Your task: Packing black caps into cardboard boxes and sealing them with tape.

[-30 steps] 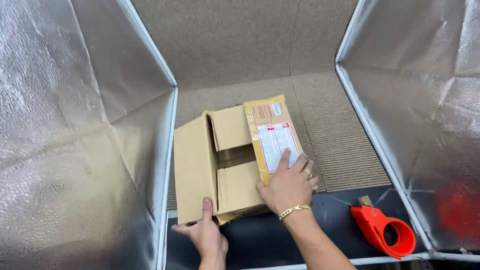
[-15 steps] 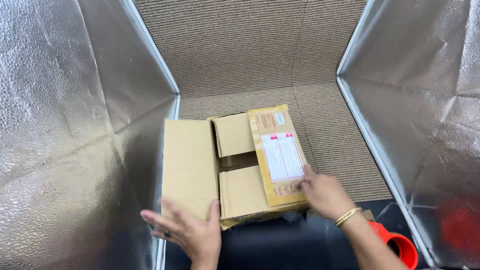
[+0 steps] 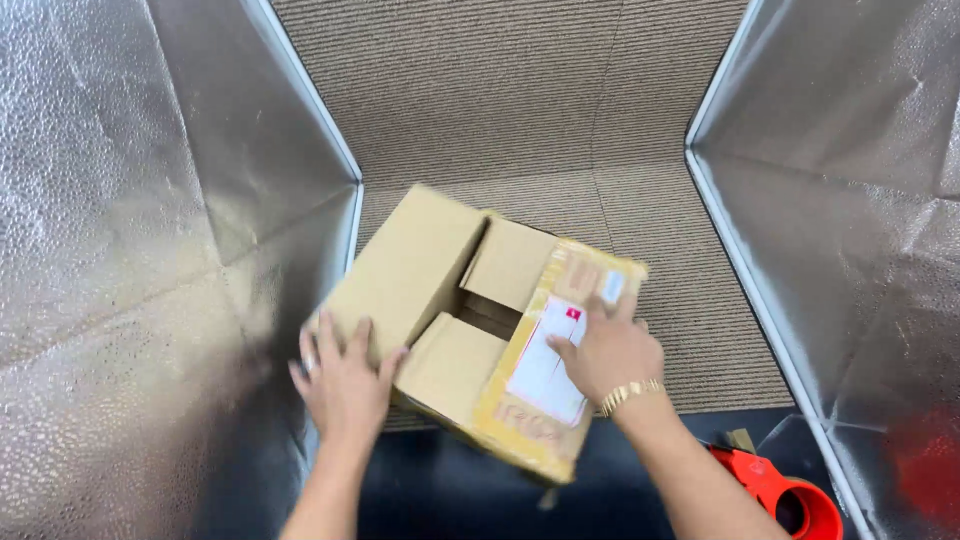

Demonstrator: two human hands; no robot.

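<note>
Near the carpet's front edge, left hand (image 3: 343, 380) lies spread on the cardboard box's (image 3: 470, 320) left flap; right hand (image 3: 605, 350) presses flat, fingers together, on its labelled flap.

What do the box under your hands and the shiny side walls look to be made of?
The box looks like plain brown corrugated cardboard, matte, with creased flaps and a glued paper label. The side walls look like silver foil-faced sheeting: a pebbled, reflective surface with fold lines; what backs it cannot be told.

One cardboard box (image 3: 470, 330), one red tape dispenser (image 3: 780, 490), two hands.
</note>
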